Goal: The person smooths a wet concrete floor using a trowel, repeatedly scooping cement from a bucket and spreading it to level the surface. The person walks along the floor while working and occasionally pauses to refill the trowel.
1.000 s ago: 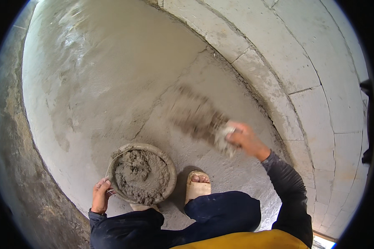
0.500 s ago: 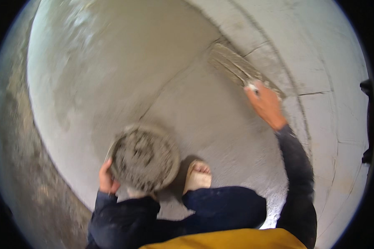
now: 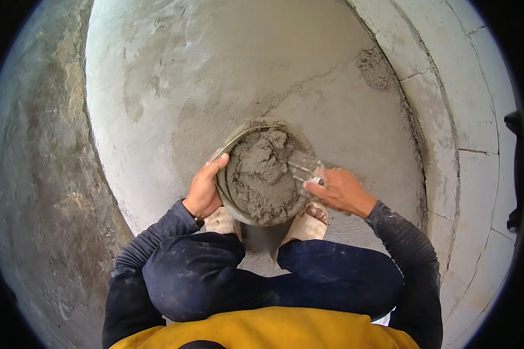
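My left hand (image 3: 205, 187) clasps the left side of the bucket (image 3: 300, 138), thumb at its rim. Filled with grey mortar (image 3: 263, 171), it is just ahead of my sandals (image 3: 222, 222). My right hand (image 3: 344, 191) is curled around the trowel (image 3: 303, 164), its blurred blade over the bucket's right side.

Grey floor (image 3: 355, 134) bears mortar clump (image 3: 377, 68) (rough).
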Motion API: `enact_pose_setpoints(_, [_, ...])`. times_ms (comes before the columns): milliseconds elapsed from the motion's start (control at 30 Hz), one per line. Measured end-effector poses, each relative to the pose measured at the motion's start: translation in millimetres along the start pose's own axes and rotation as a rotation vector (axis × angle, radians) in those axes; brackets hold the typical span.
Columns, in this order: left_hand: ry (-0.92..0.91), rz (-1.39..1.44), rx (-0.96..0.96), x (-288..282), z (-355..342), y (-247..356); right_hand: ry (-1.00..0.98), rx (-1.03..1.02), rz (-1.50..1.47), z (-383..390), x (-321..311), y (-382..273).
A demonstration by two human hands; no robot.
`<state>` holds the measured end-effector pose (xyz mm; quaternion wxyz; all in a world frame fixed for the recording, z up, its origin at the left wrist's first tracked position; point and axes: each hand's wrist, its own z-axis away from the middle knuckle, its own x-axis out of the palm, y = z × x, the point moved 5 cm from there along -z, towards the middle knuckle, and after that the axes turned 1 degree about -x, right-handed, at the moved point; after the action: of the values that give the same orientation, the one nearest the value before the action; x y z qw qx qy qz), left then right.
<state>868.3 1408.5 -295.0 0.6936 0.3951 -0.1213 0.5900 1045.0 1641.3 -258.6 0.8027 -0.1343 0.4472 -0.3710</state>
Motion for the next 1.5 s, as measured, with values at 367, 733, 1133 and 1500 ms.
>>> enact_pose_setpoints(367, [-0.047,-0.037,0.131,-0.8,0.9,4.9,-0.084,0.125,-0.299,26.6,35.5,10.2])
enact_pose_setpoints(733, [0.045,-0.042,0.061,-51.8,-8.3,8.5,0.035,0.029,-0.422,53.2,25.9,31.4])
enact_pose_setpoints(1133, [0.113,-0.047,0.074,-80.4,-8.5,5.6,0.805,0.497,0.250,136.6,-71.7,210.6])
enact_pose_setpoints(1500, [0.056,-0.068,-0.052,-30.1,-8.7,22.3,0.579,0.199,0.303,134.4,-66.1,74.7])
